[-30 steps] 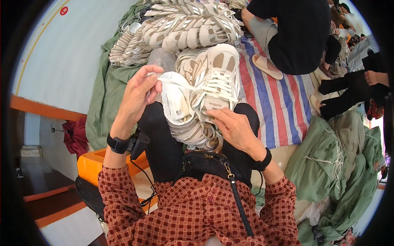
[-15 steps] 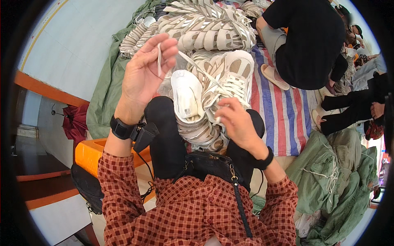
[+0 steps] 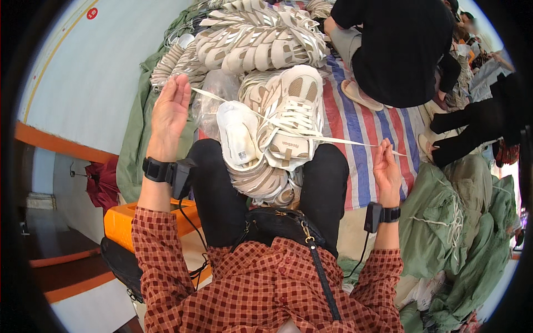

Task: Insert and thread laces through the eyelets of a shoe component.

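Note:
Spread wide apart, my hands pull out the two ends of a cream shoelace [image 3: 347,142]. My left hand [image 3: 169,114] is raised at the left with its fingers pressed together on one end. Out to the right, my right hand [image 3: 386,169] pinches the other end, whose tip sticks out past the fingers. The lace runs from the eyelets of a beige and white sneaker upper [image 3: 300,102], its tongue toward me between my knees. Beside it lies a white shoe-shaped piece [image 3: 237,136], opening upward, on a stack of nested uppers [image 3: 258,183].
Long rows of nested uppers [image 3: 261,47] lie beyond, near a clear plastic bag [image 3: 208,105]. A person in black [image 3: 397,55] crouches at the far right on a striped sheet [image 3: 355,116]. Green sacks [image 3: 433,222] lie at right; an orange stool [image 3: 119,225] stands at left.
My right hand has swung outward to the right, drawing the lace taut. My left hand has moved left and slightly down. The upper's tongue now shows, folded toward me.

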Tool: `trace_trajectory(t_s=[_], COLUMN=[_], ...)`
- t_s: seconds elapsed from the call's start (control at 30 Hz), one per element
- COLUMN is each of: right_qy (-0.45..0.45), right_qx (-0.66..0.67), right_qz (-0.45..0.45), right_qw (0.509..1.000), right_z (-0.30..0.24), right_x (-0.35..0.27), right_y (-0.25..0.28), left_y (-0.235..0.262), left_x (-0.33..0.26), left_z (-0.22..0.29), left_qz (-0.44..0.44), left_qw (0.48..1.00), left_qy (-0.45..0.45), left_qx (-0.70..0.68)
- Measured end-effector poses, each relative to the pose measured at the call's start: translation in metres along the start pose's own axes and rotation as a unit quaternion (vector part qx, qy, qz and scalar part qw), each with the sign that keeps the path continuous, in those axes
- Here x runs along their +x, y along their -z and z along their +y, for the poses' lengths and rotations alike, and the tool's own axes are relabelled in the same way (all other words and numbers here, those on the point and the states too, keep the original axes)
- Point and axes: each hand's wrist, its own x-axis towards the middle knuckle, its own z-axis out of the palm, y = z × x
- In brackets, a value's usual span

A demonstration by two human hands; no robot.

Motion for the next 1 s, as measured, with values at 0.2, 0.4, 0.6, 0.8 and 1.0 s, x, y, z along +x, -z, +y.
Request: trace_trajectory(t_s=[0.2, 0.4, 0.6, 0.8, 1.0], right_qy=[0.174, 0.16, 0.206, 0.184, 0.343], right_qx=[-0.277, -0.698, -0.745, -0.769, -0.811], right_qz=[-0.017, -0.094, -0.127, -0.117, -0.182], right_qw=[0.945, 0.692, 0.622, 0.601, 0.438], right_z=[0.007, 0.086, 0.117, 0.119, 0.132], right_x=[0.022, -0.019, -0.027, -0.019, -0.014], right_y=[0.003, -0.068, -0.086, -0.091, -0.093], left_y=[-0.013, -0.035, -0.042, -0.05, -0.061], left_x=[-0.009, -0.063, -0.109, -0.114, -0.116], left_z=[0.003, -0.033, -0.077, -0.087, -0.09], left_qz=[-0.034, -0.142, -0.237, -0.229, -0.234], left_qw=[0.998, 0.95, 0.843, 0.746, 0.687], left_qy=[-0.009, 0.022, 0.042, -0.143, -0.216], left_qx=[0.054, 0.277, 0.48, 0.609, 0.654])
